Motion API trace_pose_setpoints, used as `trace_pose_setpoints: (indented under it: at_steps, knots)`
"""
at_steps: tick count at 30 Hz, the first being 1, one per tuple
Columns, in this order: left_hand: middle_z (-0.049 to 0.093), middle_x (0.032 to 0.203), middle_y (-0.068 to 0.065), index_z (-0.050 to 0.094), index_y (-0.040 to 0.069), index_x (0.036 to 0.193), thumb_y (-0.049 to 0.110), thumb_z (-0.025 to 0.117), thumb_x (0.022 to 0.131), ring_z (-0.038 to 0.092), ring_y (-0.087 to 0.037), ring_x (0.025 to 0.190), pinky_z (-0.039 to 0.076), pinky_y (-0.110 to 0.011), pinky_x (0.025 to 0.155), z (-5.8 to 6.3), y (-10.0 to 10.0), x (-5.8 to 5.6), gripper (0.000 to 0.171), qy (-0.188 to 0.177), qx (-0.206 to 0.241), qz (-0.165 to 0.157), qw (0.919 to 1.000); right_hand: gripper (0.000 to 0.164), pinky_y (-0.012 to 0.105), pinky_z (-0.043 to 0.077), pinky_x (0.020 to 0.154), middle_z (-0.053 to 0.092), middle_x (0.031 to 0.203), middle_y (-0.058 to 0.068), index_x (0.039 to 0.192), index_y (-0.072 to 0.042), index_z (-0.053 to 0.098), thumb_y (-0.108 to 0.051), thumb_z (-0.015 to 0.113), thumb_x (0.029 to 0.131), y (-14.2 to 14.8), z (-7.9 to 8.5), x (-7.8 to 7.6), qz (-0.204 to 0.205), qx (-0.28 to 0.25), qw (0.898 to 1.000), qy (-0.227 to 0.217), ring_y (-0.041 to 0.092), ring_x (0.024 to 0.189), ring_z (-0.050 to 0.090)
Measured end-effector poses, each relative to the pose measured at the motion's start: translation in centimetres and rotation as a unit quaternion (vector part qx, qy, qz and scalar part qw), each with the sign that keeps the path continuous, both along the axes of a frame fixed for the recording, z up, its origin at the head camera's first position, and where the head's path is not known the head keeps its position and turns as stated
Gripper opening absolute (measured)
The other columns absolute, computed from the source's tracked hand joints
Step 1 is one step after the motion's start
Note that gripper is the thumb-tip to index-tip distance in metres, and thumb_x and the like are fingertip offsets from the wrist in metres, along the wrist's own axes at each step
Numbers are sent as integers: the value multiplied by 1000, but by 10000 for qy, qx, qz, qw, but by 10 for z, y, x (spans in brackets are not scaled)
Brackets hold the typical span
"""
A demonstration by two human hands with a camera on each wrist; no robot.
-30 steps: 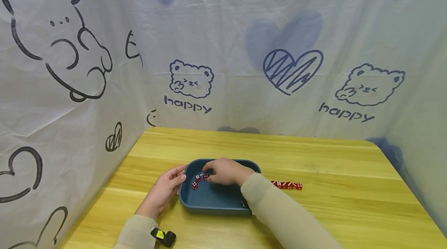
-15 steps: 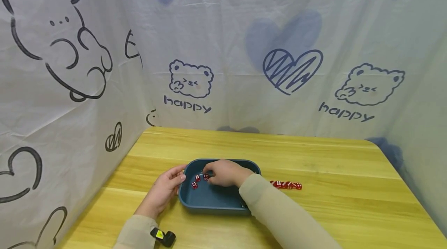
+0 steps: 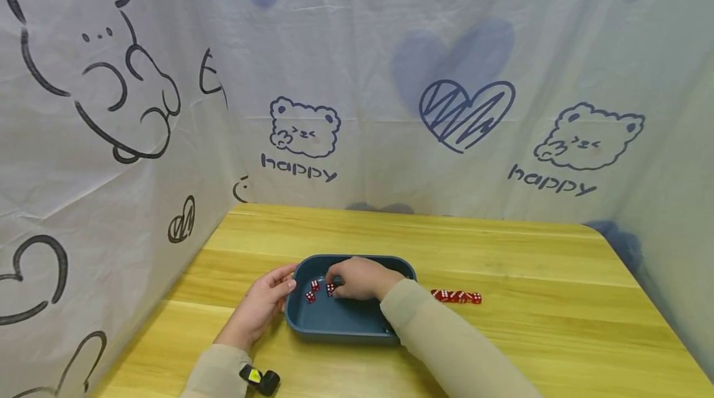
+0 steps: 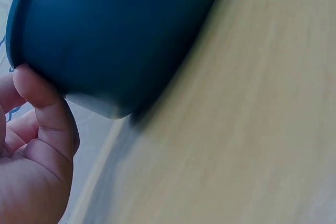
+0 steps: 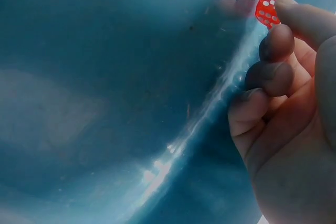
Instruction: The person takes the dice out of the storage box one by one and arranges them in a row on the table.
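A dark blue tray (image 3: 343, 318) with rounded corners sits on the wooden table. My left hand (image 3: 261, 304) grips its left end, thumb at the rim, as the left wrist view also shows. Inside the tray, my right hand (image 3: 364, 278) pinches a red die (image 3: 330, 289) with white dots. In the right wrist view that die (image 5: 266, 10) lies against the thumb tip, while the other fingers curl in below. Two more red dice, one (image 3: 315, 285) behind the other (image 3: 310, 297), lie near the tray's left end. The right forearm covers part of the tray's right end.
A straight row of red dice (image 3: 456, 296) lies on the table (image 3: 535, 336) to the right of the tray, its left end close to the right sleeve. White printed cloth (image 3: 362, 162) hangs behind the table and along the left side.
My right hand has shifted slightly toward me inside the tray, and the die at its fingertips has come with it. The left hand stays on the tray's rim.
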State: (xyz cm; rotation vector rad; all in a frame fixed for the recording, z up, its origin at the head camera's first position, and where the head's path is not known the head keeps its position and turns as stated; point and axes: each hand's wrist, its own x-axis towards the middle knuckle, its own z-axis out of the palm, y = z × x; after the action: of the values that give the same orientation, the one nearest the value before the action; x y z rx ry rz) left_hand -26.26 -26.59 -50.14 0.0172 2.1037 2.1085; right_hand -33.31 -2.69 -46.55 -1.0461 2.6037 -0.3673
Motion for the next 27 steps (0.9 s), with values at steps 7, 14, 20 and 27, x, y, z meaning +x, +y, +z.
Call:
trace_pose_setpoints:
  at_steps: [7,14,20,27]
  knots:
    - [54,112,-13,46,0,149,13,57,105,57,-16,82,51,-23,65,0,0,0,47,-16,-12,55,10000,20,30,50,82,63,95,-13,114,-31,72,-32,73,94,1,-2,0,117,25,9999,71,9,83,56]
    - [55,112,-14,46,0,149,13,57,105,57,-16,82,51,-23,65,0,1,1,47,-38,29,37,10000,16,29,49,79,62,90,-16,108,-32,73,-31,76,92,1,-5,0,243,-6,9997,72,8,79,56]
    - [55,114,-16,45,-1,149,12,57,105,58,-15,84,52,-23,66,1,1,2,48,-32,84,-25,10000,14,29,49,78,63,90,-17,107,-31,74,-30,75,93,2,-2,3,310,-37,9994,113,7,78,57]
    - [54,112,-14,45,-1,149,12,57,104,56,-15,81,51,-23,65,2,1,1,48,-61,101,-16,9999,13,28,48,76,61,89,-16,107,-31,74,-30,72,95,2,-2,1,371,-97,9992,136,7,77,56]
